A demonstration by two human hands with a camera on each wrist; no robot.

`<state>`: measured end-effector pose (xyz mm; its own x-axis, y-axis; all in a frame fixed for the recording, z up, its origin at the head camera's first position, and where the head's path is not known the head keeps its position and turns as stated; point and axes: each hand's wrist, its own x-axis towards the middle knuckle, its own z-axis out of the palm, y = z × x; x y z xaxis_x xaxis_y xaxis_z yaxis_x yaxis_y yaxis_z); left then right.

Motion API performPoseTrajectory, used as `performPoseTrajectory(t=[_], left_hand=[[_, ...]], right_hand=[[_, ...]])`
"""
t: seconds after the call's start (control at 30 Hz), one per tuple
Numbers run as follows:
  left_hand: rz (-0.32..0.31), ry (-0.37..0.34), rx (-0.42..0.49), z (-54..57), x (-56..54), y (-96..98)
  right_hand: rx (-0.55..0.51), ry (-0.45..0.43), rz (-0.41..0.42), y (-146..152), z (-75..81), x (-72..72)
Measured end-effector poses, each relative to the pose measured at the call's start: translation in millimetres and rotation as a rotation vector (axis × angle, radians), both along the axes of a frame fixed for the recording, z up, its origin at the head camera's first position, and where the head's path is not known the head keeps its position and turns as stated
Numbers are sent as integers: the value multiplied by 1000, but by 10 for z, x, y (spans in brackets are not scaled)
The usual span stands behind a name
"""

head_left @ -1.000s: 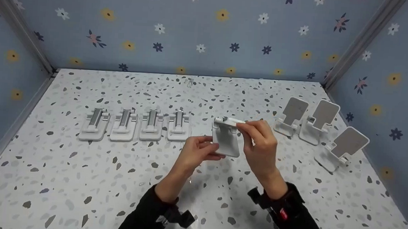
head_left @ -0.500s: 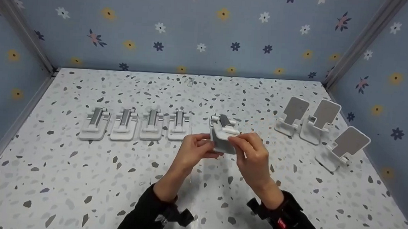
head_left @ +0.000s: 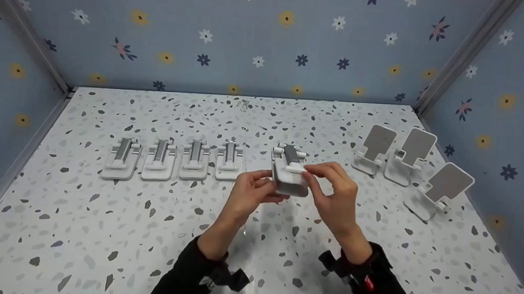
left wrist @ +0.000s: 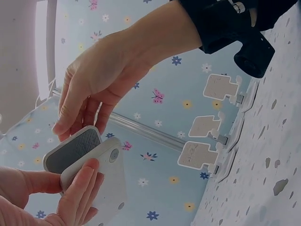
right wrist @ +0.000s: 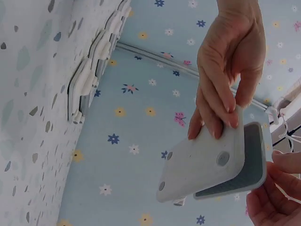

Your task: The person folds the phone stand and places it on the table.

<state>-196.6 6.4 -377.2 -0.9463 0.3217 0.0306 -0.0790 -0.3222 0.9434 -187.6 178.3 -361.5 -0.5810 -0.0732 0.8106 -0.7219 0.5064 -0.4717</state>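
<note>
Mid-table in the head view, a white folding phone stand (head_left: 290, 175) is held up off the tabletop between both hands. My left hand (head_left: 251, 194) grips its base by the left side, thumb on top and fingers underneath. At the right edge of the tilted plate, the thumb and index finger of my right hand (head_left: 337, 195) pinch it. The left wrist view shows the grey-padded plate (left wrist: 75, 149) close to the base (left wrist: 101, 188), with a wedge-shaped gap between them. Round rubber feet dot the underside of the base (right wrist: 202, 165) in the right wrist view.
Left of the hands, several folded phone stands (head_left: 194, 161) lie in a row. On the right, three unfolded ones stand upright: a rear one (head_left: 379, 145), a middle one (head_left: 415, 149) and a front one (head_left: 448, 183). Flower-patterned panels (head_left: 250, 37) wall in the speckled table (head_left: 124, 234).
The stand's plate has swung down toward its base, bringing the grey hinge arm into view. My right hand moved down with it, then slightly right and up; my left hand kept its grip.
</note>
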Motion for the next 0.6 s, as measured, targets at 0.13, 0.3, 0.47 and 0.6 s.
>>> performPoseTrajectory(t=[0.13, 0.3, 0.47, 0.6], left_hand=[[8, 5, 2, 15, 8, -6], [25, 3, -2, 11, 4, -6], [32, 7, -4, 5, 1, -9], [40, 12, -14, 1, -1, -13]], right_hand=[[-80, -116, -37, 42, 33, -98], [-168, -327, -10, 74, -19, -182], [-183, -508, 30, 88, -58, -232], [-188, -694, 94, 109, -52, -262]])
